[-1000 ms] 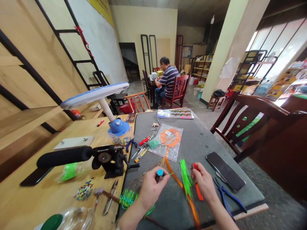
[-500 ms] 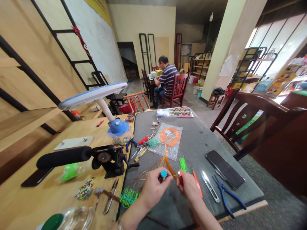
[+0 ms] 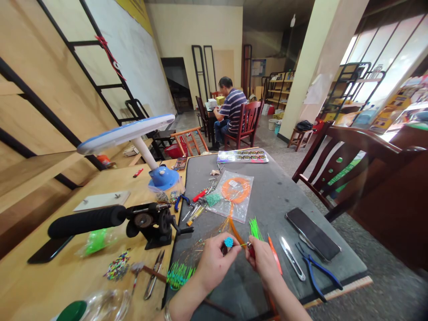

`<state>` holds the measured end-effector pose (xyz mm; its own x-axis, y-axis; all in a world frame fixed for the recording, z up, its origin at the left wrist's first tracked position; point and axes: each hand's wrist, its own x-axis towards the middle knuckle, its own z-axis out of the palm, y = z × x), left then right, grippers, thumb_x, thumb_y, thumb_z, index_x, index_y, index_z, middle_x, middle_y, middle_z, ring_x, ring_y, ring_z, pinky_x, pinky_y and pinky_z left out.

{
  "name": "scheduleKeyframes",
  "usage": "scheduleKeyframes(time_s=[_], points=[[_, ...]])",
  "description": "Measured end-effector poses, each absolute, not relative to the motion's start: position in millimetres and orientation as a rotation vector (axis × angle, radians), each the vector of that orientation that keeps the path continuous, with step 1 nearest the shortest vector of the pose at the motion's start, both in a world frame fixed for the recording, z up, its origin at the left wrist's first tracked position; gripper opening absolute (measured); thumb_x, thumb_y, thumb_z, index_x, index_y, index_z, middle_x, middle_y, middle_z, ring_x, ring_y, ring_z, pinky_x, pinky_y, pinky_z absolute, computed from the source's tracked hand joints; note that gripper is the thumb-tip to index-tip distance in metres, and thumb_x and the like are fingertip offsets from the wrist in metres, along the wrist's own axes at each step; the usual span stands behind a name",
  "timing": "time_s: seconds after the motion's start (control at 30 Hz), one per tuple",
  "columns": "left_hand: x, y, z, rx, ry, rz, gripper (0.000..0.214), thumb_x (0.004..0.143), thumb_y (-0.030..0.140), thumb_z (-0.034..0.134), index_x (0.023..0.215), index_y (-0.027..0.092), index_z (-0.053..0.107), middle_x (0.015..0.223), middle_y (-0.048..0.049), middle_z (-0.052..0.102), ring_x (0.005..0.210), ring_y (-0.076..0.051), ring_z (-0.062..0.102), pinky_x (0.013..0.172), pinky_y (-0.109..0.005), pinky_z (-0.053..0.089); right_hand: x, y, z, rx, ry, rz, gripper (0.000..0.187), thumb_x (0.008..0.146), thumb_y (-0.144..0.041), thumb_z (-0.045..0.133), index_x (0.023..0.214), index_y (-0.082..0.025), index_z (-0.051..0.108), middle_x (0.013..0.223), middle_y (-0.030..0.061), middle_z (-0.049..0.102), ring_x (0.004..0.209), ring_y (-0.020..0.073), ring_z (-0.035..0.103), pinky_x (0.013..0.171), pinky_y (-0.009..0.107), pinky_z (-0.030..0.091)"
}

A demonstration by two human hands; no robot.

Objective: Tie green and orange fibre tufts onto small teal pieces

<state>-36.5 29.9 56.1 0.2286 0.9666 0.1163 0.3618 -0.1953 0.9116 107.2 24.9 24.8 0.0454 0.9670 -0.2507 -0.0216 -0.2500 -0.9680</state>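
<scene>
My left hand (image 3: 216, 258) is closed, pinching a thin yellow-green strand (image 3: 242, 244) between thumb and forefinger. A turquoise-topped bundle (image 3: 228, 242) sticks up within the curl of the same hand; its lower part is hidden. My right hand (image 3: 264, 261) is wrapped round a small red lighter (image 3: 250, 250), its top close to the strand's end. Beyond that hand lies a bunch of bright green strands (image 3: 256, 229). An orange pen-like tool (image 3: 275, 255) rests just right of it. Left of my left forearm are green strands with turquoise ends (image 3: 180, 274).
Silver thread snips (image 3: 292, 258), blue pliers (image 3: 314, 272) and a phone (image 3: 313, 232) lie at right. A plastic bag with an orange coil (image 3: 236, 191) is ahead. A black hand-cranked device (image 3: 150, 225) and blue lamp (image 3: 163, 176) stand left. A person (image 3: 232, 109) sits farther off.
The bright flame-like glow at the lighter's top, seen half a second ago, no longer shows. Both hands stay nearly in place; the view has shifted slightly.
</scene>
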Motion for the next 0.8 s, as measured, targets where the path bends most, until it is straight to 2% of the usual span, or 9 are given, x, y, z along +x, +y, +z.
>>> scheduleKeyframes(time_s=[0.17,0.3,0.37,0.5,0.6,0.7,0.8], points=[[-36,31,55,1.691,1.241,0.973,0.016,0.078,0.028,0.06,0.07,0.016,0.066,0.062,-0.0009,0.06,0.055,-0.012,0.046,0.053,-0.022,0.034,106,25,23,-1.404,-1.03,1.354,0.051,0.082,-0.054,0.038,0.043,-0.022,0.047,0.038,-0.0051,0.034,0.037,0.0105,0.029,0.04,0.024,0.02],[-36,31,56,1.635,1.232,0.987,0.015,0.077,0.028,0.061,0.07,0.015,0.066,0.061,-0.0012,0.06,0.055,-0.012,0.046,0.054,-0.022,0.035,116,27,17,-1.439,-1.09,1.242,0.054,0.083,-0.06,0.036,0.048,-0.021,0.051,0.041,-0.0036,0.04,0.041,0.0124,0.037,0.043,0.025,0.028],[-36,30,56,1.585,1.235,0.989,0.015,0.076,0.028,0.062,0.069,0.015,0.066,0.061,-0.0011,0.059,0.055,-0.013,0.046,0.054,-0.022,0.035,130,29,14,-1.541,-1.195,1.033,0.055,0.086,-0.06,0.033,0.052,-0.02,0.052,0.044,-0.0023,0.045,0.045,0.0139,0.043,0.047,0.025,0.031],[-36,31,55,1.489,1.23,0.992,0.014,0.073,0.028,0.065,0.067,0.015,0.065,0.059,-0.0002,0.058,0.055,-0.012,0.046,0.054,-0.022,0.035,171,40,6,-1.918,-1.548,0.301,0.048,0.09,-0.052,0.036,0.056,-0.022,0.052,0.051,-0.0005,0.053,0.05,0.015,0.047,0.049,0.026,0.027],[-36,31,52,1.413,1.208,1.009,0.014,0.071,0.028,0.066,0.067,0.015,0.065,0.06,0.0,0.058,0.056,-0.012,0.047,0.055,-0.022,0.036,201,53,-2,-2.07,-1.742,-0.171,0.041,0.091,-0.043,0.038,0.062,-0.021,0.056,0.061,0.0049,0.059,0.061,0.0196,0.054,0.056,0.028,0.031],[-35,31,50,1.343,1.187,1.016,0.015,0.071,0.029,0.066,0.068,0.014,0.065,0.061,-0.0002,0.059,0.058,-0.012,0.048,0.057,-0.022,0.037,215,62,-8,-2.121,-1.806,-0.352,0.036,0.09,-0.04,0.043,0.068,-0.018,0.06,0.069,0.0117,0.063,0.07,0.026,0.056,0.064,0.033,0.038],[-34,30,47,1.294,1.191,1.037,0.014,0.072,0.027,0.066,0.067,0.014,0.064,0.062,-0.0005,0.06,0.06,-0.013,0.05,0.059,-0.022,0.039,206,58,-6,-1.907,-1.777,-0.217,0.033,0.089,-0.041,0.045,0.082,-0.016,0.065,0.085,0.0156,0.068,0.084,0.0294,0.058,0.077,0.039,0.042]])
